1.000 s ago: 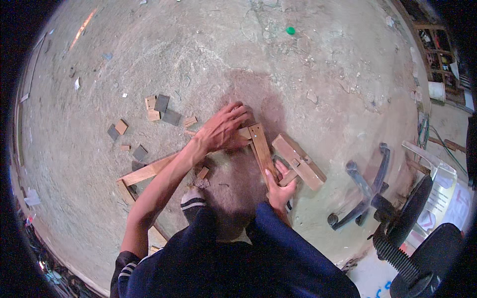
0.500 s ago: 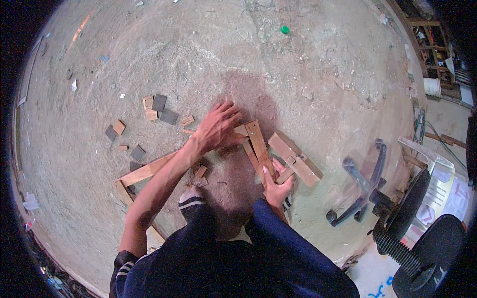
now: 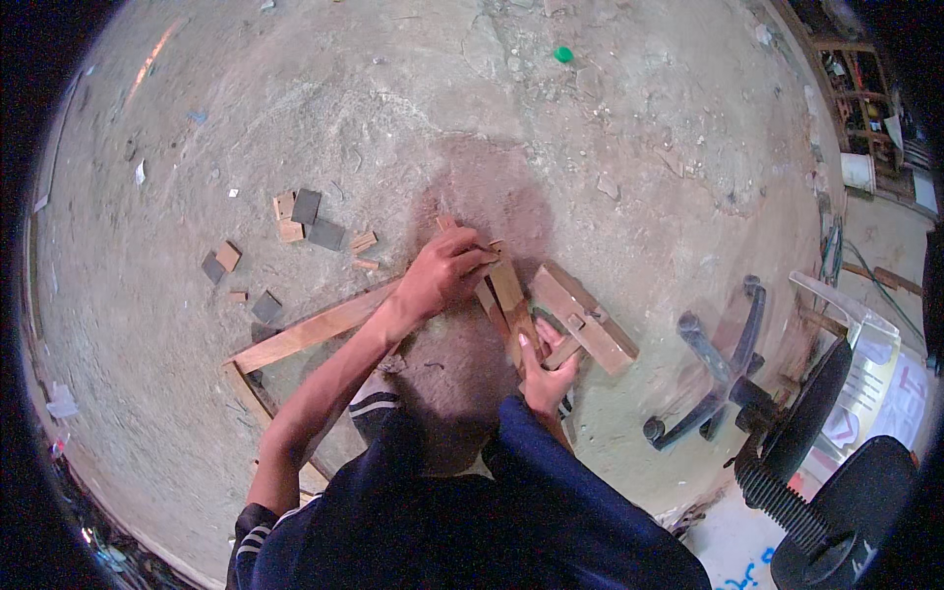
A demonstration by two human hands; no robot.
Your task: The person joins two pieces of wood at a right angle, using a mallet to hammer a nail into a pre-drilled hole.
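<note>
A brown wooden frame of joined bars (image 3: 320, 332) lies on the floor in front of me. Its right-hand bar (image 3: 510, 300) slants from far to near, close to my feet. At the far end of this bar, the fingers of my left hand (image 3: 454, 265) are pinched together; whatever they hold is too small to make out. My right hand (image 3: 551, 379) is closed round the short handle of a wooden mallet (image 3: 587, 320), with fingers also against the right-hand bar. The mallet's blocky head rests to the right of that bar.
Several small wood blocks and dark square pieces (image 3: 306, 206) lie scattered at the left. On the right stand an overturned chair base (image 3: 723, 369) and black chair parts (image 3: 846, 506). A green cap (image 3: 562, 55) sits far off on the rough concrete floor (image 3: 374, 118).
My left hand has gone from loosely spread fingers to a pinch at the bar's far end, shifting slightly right and nearer. My right hand stays on the mallet handle.
</note>
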